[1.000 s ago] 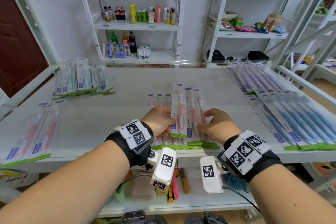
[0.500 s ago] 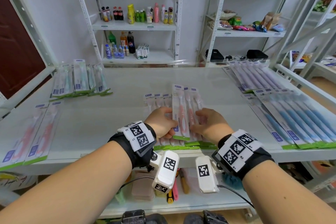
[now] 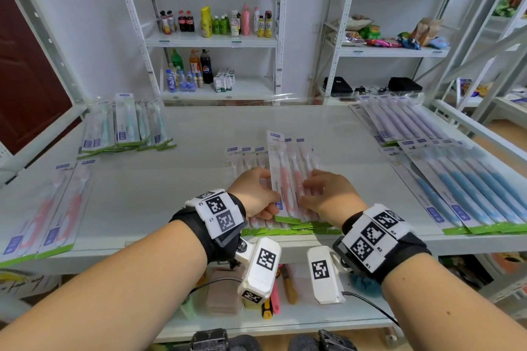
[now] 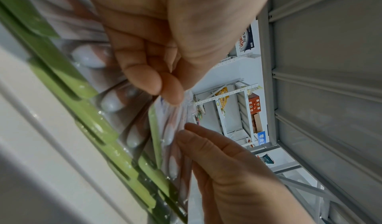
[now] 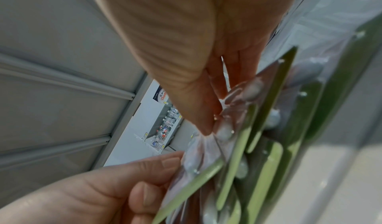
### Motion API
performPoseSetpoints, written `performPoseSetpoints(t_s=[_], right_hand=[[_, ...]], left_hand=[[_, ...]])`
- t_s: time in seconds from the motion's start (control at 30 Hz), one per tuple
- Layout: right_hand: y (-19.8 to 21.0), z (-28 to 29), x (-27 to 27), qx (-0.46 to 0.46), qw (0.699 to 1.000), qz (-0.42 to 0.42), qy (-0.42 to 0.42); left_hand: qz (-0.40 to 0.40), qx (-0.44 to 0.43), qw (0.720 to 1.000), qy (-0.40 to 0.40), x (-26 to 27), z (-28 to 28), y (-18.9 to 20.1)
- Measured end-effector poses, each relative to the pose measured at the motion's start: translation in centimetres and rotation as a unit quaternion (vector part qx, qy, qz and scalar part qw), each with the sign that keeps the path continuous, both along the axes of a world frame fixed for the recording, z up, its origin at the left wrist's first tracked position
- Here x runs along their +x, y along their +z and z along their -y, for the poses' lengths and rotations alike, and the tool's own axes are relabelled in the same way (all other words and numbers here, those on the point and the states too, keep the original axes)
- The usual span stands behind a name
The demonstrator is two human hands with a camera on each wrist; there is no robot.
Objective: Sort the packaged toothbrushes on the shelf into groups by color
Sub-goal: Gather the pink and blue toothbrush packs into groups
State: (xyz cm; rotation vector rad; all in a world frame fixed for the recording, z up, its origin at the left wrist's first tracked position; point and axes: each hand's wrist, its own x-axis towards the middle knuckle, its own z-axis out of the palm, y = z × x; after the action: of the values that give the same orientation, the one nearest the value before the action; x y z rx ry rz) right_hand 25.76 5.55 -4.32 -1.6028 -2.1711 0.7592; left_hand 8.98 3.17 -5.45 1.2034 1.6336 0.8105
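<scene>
- White metal shelf (image 3: pixel 176 202): the flat surface that carries every group; it serves as the landmark for all positions below.
- Blue packaged toothbrushes (image 3: pixel 462 194): fanned row at the shelf's right front edge, green card ends toward the person. Judged a finished colour group.
- Lilac packaged toothbrushes (image 3: pixel 399 120): row at the shelf's right rear, just behind the blue group.
- Pink packaged toothbrushes, central row (image 3: pixel 296 179): overlapped at the shelf's front centre, green ends aligned along the front edge, apparently so that the row stays square.
- Mint-green packaged toothbrushes (image 3: pixel 125 125): loose stack at the shelf's left rear.
- Two pink packaged toothbrushes (image 3: pixel 48 208): side by side at the shelf's left front, well apart from the central pink row; judged not yet merged.
- Left hand (image 3: pixel 253 194): thumb and curled fingers pinch the lower end of the top pink pack (image 3: pixel 281 177), which stands tilted above the row. The grip near the base likely allows the pack to be set onto the row.
- Right hand (image 3: pixel 328 196): fingers lie extended and flat on the row's right side, pressing it, probably to steady the packs; it grips nothing.
</scene>
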Motion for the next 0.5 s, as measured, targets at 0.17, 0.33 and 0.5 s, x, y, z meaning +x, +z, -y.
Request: performPoseSetpoints(t_s=[0.17,0.33,0.5], right_hand=[[-0.15,0.17,0.15,0.000,1.000,-0.013,-0.006],[-0.27,0.18,0.08,-0.001,1.000,-0.023,-0.014],[-0.25,0.17,0.01,-0.006,0.999,-0.026,-0.019]], left_hand=[[-0.048,0.005,0.999,-0.014,-0.04,-0.04,0.38],[-0.084,-0.001,0.996,-0.039,0.03,0.04,0.73],[-0.119,-0.013,0.990,-0.071,0.06,0.14,0.95]])
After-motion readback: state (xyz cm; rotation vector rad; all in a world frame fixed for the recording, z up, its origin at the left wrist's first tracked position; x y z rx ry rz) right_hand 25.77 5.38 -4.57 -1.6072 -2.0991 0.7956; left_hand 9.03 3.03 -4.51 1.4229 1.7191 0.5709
